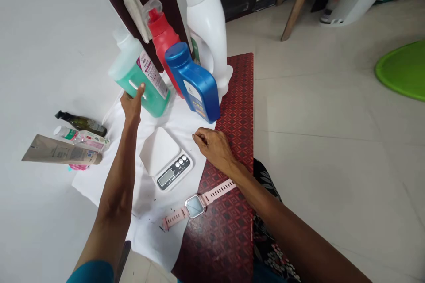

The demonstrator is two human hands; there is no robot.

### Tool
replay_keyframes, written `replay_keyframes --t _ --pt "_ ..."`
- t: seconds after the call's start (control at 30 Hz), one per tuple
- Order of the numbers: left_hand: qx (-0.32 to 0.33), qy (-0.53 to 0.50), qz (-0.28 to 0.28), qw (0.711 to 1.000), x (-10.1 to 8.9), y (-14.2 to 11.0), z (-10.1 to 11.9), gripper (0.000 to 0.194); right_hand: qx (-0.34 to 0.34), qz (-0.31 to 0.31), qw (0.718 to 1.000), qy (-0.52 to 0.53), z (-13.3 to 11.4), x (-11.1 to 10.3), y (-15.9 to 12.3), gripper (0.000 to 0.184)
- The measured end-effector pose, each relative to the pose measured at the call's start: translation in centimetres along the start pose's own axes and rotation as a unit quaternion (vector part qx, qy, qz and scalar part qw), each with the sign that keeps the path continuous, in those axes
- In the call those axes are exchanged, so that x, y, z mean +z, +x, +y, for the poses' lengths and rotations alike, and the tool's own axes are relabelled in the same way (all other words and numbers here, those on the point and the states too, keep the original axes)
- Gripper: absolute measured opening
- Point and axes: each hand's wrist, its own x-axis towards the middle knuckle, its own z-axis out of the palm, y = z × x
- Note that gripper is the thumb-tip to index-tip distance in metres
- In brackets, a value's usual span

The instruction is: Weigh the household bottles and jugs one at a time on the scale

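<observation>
My left hand (133, 104) is closed round the handle of a clear jug (154, 99) of green liquid with a white cap, at the back left of the table. My right hand (212, 143) rests near the edge of the white cloth, its fingers curled; whether anything is in them I cannot make out. Between my hands lies a white kitchen scale (161, 152) with a grey display and several buttons. Nearer to me, a smartwatch (195, 206) with a pink strap lies partly on the cloth, one end of the strap reaching under my right wrist.
Behind the scale stand a blue bottle (201, 86), a red bottle (162, 37) and a tall white bottle (210, 22). Along the wall at left are a tube (59, 149), a small clear bottle (86, 138) and a dark bottle (81, 123). The red patterned table (226, 230) ends at right.
</observation>
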Motion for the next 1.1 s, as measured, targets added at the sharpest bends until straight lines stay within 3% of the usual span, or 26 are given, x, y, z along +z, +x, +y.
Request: replay_keyframes --t 0.1,0.17,0.27,0.37,0.5,0.63,0.73,0.9,1.1 --pt "-0.028 -0.041 0.028 0.998 2.2 0.4 0.2 0.052 0.000 -0.004 1.000 0.004 0.0 -0.1 0.0 0.027" --pt "-0.033 -0.053 0.077 0.995 3.5 1.0 0.1 0.053 -0.002 -0.002 1.000 0.007 0.0 -0.1 -0.1 0.027" --pt "-0.057 -0.049 0.159 0.984 3.7 1.8 0.2 0.053 0.002 0.004 1.000 0.005 -0.1 -0.2 -0.1 0.028" --pt "-0.053 -0.049 0.193 0.978 1.8 1.9 0.9 0.058 0.008 0.006 1.000 0.005 -0.2 -0.1 0.0 0.028" --pt "0.020 -0.093 0.221 0.971 -3.1 0.2 3.6 0.063 0.010 0.011 1.000 0.003 -0.2 0.0 0.1 0.027" --pt "0.053 -0.131 0.201 0.969 -8.2 -3.8 7.5 0.070 0.012 0.011 1.000 0.011 -0.1 0.1 0.1 0.026" --pt "0.042 -0.150 0.177 0.972 -10.8 -7.8 9.8 0.076 0.005 0.010 1.000 0.019 -0.1 0.1 0.0 0.027" --pt "0.002 -0.196 0.138 0.971 -11.8 -13.3 11.1 0.076 0.012 0.019 0.999 0.039 -0.3 0.1 -0.1 0.026" --pt "-0.003 -0.204 0.122 0.971 -10.5 -15.7 10.3 0.077 0.014 0.031 0.998 0.052 -0.6 0.0 -0.1 0.026"
